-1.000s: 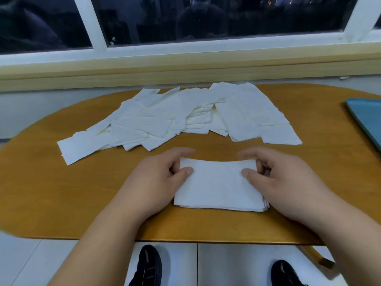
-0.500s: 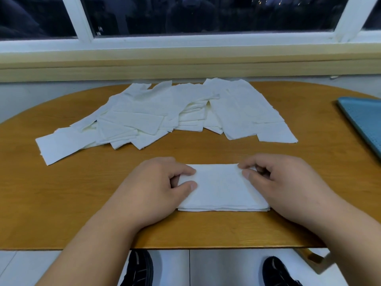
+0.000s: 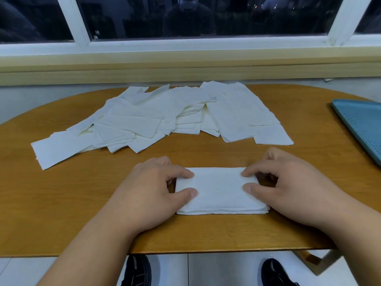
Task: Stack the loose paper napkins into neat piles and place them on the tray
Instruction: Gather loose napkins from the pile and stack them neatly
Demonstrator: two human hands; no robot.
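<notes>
on the wooden desk (image 3: 61, 203), loose napkins (image 3: 156, 118) sprawl just beyond the neat stack (image 3: 220, 193), blue tray (image 3: 362, 124) well off to the stack's right. left hand (image 3: 152, 188) grips the stack's left end, right hand (image 3: 288, 182) its right end, thumbs on top.

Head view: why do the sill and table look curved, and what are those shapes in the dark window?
Head view: the wide-angle lens bows the sill and the table edge; it is dark outside, so the window mirrors the lit room faintly, with small light specks at upper right; light on the stack is soft, shadows faint.
</notes>
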